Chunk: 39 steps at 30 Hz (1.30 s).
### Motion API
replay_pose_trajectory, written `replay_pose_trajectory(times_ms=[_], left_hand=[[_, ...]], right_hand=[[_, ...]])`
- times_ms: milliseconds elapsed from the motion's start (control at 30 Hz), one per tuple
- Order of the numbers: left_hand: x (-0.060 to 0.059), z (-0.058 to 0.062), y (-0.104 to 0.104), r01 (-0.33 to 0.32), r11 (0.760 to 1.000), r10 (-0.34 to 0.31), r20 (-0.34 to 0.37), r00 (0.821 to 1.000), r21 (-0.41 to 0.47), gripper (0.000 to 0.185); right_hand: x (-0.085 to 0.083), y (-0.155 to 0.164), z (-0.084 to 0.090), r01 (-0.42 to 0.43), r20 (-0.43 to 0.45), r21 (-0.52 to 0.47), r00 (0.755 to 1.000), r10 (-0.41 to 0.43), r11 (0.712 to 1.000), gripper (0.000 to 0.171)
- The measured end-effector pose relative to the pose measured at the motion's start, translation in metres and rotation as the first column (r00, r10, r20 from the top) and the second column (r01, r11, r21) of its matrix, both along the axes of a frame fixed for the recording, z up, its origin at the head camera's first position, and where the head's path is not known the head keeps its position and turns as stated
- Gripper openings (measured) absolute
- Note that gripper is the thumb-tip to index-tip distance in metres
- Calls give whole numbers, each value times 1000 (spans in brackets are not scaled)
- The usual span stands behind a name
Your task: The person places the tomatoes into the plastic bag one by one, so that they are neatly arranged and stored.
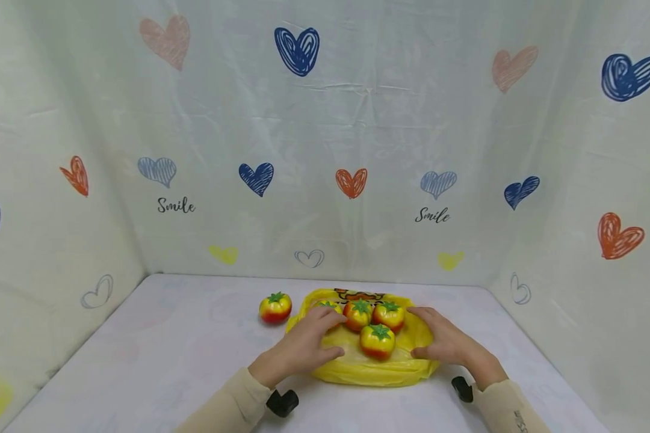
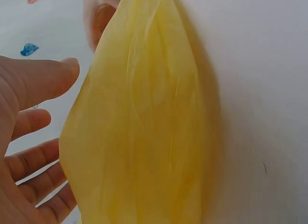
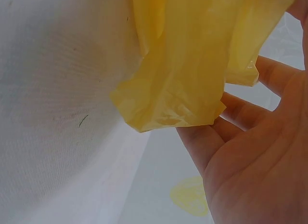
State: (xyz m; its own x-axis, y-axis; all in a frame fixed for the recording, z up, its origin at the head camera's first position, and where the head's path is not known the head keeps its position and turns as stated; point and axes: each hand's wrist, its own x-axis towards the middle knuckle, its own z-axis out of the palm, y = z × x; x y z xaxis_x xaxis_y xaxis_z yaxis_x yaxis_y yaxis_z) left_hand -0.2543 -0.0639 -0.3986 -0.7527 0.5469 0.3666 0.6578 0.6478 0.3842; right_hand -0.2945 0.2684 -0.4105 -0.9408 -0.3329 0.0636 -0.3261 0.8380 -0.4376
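From the head camera, a yellow plastic bag [image 1: 368,367] lies flat on the white worktop [image 1: 157,355], near the middle and toward the far edge. 4 toy tomatoes sit on it: 1 at the front [image 1: 377,341], 2 behind it [image 1: 358,314] [image 1: 389,315], and 1 partly hidden under the left fingers [image 1: 329,307]. A 5th tomato [image 1: 275,307] stands alone on the worktop, just off the bag's left side. The left hand [image 1: 303,347] rests on the bag's left part with fingers stretched out, relaxed. The right hand [image 1: 448,343] rests on the bag's right part, fingers loosely spread, thumb down at the bag's edge. Heart-printed cloth walls [image 1: 325,150] close in the worktop on 3 sides.

From the left wrist, the bag [image 2: 139,137] fills the middle as a yellow fold, and the left hand [image 2: 24,137] lies beside it, fingers straight, gripping nothing.

From the right wrist, a crumpled corner of the bag [image 3: 183,84] hangs over the flat, unclenched right hand [image 3: 245,166], touching its fingers.
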Motion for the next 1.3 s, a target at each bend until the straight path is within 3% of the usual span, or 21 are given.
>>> replay_pose_trajectory(times_ms=[233,433,633,933,1300], left_hand=[[-2,-2,-16,-10,1000,11,-37,999,30,51],[-5,-7,-31,-58,997,59,-25,998,46,51],[-10,-6,-47,-90,992,96,-61,994,92,50],[-18,-3,-68,-218,967,222,-18,975,136,47],[-28,-7,-85,-291,943,302,-45,952,159,45]], right_hand=[[1,1,-3,10,9,-6,1000,-10,1000,84],[3,2,-4,-2,0,-8,1000,2,1000,83],[1,2,-2,-9,-10,4,1000,9,1000,83],[-2,4,-2,1,-2,-4,1000,-1,1000,85],[-3,4,-2,-5,-13,5,1000,5,1000,85]])
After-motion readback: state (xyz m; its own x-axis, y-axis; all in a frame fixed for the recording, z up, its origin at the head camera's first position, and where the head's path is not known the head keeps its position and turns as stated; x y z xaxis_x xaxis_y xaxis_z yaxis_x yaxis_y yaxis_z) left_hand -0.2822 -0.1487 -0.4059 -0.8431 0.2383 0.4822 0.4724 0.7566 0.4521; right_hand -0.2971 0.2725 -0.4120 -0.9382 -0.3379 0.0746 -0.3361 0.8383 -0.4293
